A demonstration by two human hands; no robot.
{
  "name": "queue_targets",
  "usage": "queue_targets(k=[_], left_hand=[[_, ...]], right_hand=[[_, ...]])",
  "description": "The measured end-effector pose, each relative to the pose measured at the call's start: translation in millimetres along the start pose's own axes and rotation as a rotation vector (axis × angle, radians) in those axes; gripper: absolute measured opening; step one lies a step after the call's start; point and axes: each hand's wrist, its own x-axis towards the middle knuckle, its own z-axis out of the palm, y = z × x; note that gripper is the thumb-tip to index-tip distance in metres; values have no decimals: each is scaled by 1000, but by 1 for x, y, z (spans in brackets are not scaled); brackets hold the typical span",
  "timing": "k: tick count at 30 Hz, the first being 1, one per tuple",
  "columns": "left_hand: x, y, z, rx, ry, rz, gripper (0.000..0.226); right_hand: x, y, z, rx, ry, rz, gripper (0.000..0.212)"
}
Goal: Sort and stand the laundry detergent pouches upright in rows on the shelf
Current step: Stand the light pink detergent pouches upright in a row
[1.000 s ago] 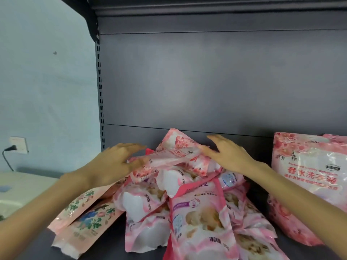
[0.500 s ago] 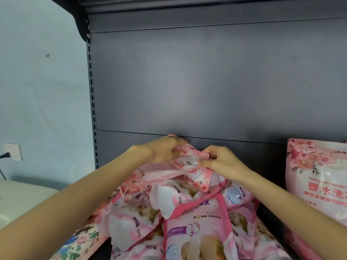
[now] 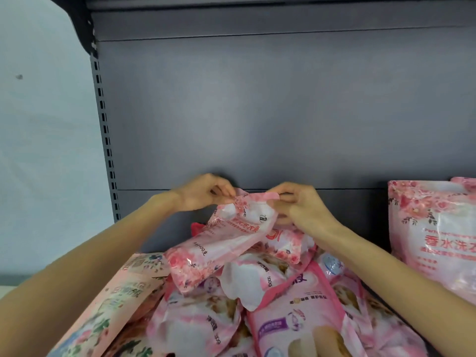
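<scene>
A pink rose-print detergent pouch (image 3: 226, 240) hangs tilted above a heap of pink pouches (image 3: 296, 313), its lower end resting on the heap. My left hand (image 3: 203, 194) pinches its top edge at the left corner. My right hand (image 3: 296, 204) pinches the same edge at the right corner. An identical rose-print pouch (image 3: 435, 235) stands upright at the right of the shelf. Under my left arm lie flat pouches with a green and blue flower print (image 3: 116, 305).
The dark grey back panel (image 3: 257, 119) rises behind the heap, with a slotted upright (image 3: 105, 135) at its left edge. A pale wall (image 3: 43, 150) lies left of the shelf unit. The shelf above (image 3: 257, 3) overhangs the top.
Both hands went from resting open on the heap to pinching the rose-print pouch's top edge. They have lifted that end, so the pouch now hangs more steeply.
</scene>
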Motion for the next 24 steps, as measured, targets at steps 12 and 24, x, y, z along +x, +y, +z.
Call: queue_targets(k=[12,24], left_hand=[[-25,8,-7,-555,240,-38,31],[-50,26,-28,-872,404,-16,6]], right_hand=[[-23,-53,23,228,135,-127,5],[-41,-64,40,459,258,-78,8]])
